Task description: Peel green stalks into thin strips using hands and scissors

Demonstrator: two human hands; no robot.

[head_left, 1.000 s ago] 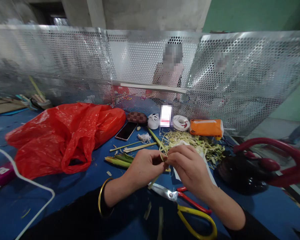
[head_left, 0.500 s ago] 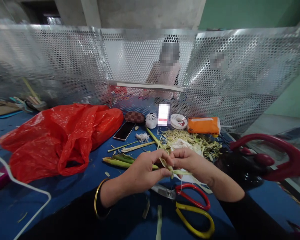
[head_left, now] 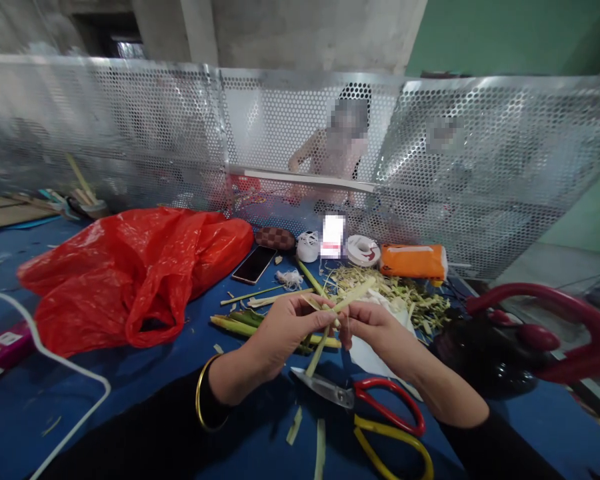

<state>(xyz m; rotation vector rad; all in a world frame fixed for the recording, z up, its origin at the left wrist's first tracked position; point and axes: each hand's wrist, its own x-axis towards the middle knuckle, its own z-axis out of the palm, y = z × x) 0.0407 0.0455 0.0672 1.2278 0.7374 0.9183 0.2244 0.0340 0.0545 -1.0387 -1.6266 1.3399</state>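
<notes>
Between my two hands are pale green plant-leaf strips (head_left: 356, 293), crossing one another at the fingertips. My left hand (head_left: 293, 327), with a gold bangle at its wrist, pinches them from the left. From the other side my right hand (head_left: 375, 327) closes its fingers on the same strips; part of its grip is hidden. One strip points up to the right, another hangs down towards the scissors (head_left: 337, 390). Those scissors, with one red and one yellow handle, lie just below my hands. Behind my left hand rest thicker green stalks (head_left: 237, 325).
A red plastic bag (head_left: 130, 273) lies left, near a dark phone (head_left: 255, 265). Shredded plant scraps (head_left: 410, 293), a white spool (head_left: 363, 251) and an orange packet (head_left: 413, 261) sit behind my hands. A dark kettle (head_left: 490, 360) stands right. Perforated metal panels (head_left: 300, 133) border the back; a person is beyond.
The strips have turned: one now points up to the right and another hangs downward. My right hand has shifted slightly down. The whole view has moved a little.
</notes>
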